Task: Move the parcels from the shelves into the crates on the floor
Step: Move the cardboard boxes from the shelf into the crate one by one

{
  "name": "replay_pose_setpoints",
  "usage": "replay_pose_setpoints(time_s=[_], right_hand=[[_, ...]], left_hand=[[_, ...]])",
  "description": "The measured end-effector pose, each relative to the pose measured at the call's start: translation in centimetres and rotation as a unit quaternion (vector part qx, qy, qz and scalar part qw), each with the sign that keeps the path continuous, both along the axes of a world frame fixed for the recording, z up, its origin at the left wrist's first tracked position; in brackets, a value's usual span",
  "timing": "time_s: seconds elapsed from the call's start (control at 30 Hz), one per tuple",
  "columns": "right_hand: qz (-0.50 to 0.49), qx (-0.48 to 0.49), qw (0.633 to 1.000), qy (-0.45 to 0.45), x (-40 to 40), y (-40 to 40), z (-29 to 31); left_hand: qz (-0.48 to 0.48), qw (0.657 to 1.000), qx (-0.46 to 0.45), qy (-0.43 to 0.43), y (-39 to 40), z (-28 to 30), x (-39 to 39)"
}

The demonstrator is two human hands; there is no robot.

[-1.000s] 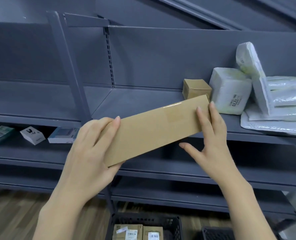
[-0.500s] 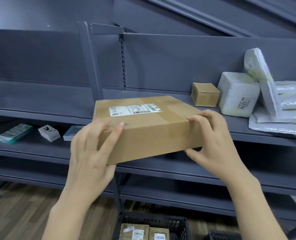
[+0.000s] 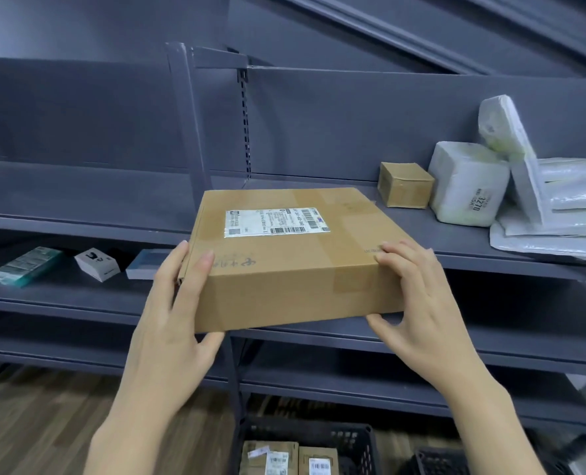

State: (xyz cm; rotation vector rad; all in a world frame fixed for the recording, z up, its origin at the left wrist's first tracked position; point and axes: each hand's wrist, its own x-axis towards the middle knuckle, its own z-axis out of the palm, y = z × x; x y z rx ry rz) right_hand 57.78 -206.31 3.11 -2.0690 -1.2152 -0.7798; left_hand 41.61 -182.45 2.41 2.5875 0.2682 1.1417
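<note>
I hold a flat brown cardboard parcel (image 3: 284,255) with a white shipping label on top, in front of the grey shelves. My left hand (image 3: 178,317) grips its near left corner, thumb under and fingers on the top and side. My right hand (image 3: 411,303) grips the near right corner, fingers over the top edge. Below, a black crate (image 3: 356,437) on the floor holds two small labelled boxes (image 3: 271,457). A second black crate (image 3: 435,461) shows at the bottom right.
On the upper shelf (image 3: 456,241) sit a small brown box (image 3: 404,188), a white wrapped parcel (image 3: 466,186) marked 3270 and several white mailer bags (image 3: 559,214). The lower left shelf holds a green box (image 3: 24,265), a white box (image 3: 96,264) and a bluish box (image 3: 147,265). A shelf upright (image 3: 188,125) stands behind the parcel.
The parcel has tipped from edge-on to flat, so its labelled top now faces up. Both hands kept hold and shifted to the near corners. The view came a little closer.
</note>
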Motion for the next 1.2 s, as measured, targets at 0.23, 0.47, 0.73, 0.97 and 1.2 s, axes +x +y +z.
replay_pose_setpoints(time_s=[0.23, 0.47, 0.73, 0.97, 1.2], right_hand=[[0.015, -0.011, 0.999, 0.030, -0.1, 0.3, -0.3], [0.030, -0.055, 0.990, 0.123, 1.2, -0.4, 0.3], [-0.032, -0.121, 0.989, 0.073, -0.7, -0.5, 2.2], [0.033, -0.107, 0.993, 0.031, -2.6, 0.3, 4.4], [0.046, -0.056, 0.995, 0.067, -2.1, -1.2, 4.3]], left_hand=[[-0.019, 0.999, -0.023, -0.016, 1.6, -0.7, -0.9], [-0.101, 0.995, -0.004, 0.011, 3.6, 0.7, -0.5], [-0.097, 0.993, 0.066, -0.031, -0.7, 2.2, 1.3], [-0.146, 0.979, 0.134, -0.057, -4.0, 3.8, 3.2], [-0.106, 0.980, 0.168, 0.017, -1.2, 3.6, 2.7]])
